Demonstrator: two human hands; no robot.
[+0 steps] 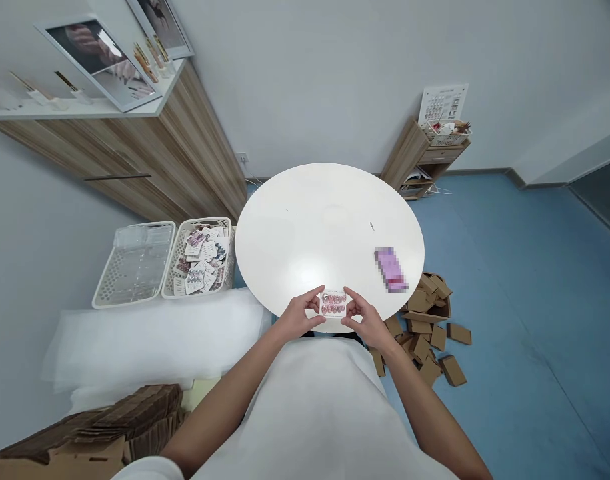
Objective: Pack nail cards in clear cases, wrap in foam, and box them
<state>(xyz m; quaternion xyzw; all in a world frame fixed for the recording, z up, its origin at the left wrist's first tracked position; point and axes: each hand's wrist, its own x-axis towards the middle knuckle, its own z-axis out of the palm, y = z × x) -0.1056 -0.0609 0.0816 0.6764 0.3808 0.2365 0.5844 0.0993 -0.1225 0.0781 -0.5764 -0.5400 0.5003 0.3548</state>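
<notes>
Over the near edge of the round white table (329, 220), I have my left hand (299, 319) and right hand (367, 320) closed on the short ends of a small white rectangular card (333, 293). It is held level and carries rows of glossy pink false nails (333, 307).

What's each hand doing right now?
Left hand: closed on the left edge of the press-on nail card.
Right hand: closed on the same card's right edge.

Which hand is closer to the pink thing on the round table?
Right. The right hand holds the nail card at the edge facing the pink thing; the left hand holds the opposite edge, farther away.
</notes>
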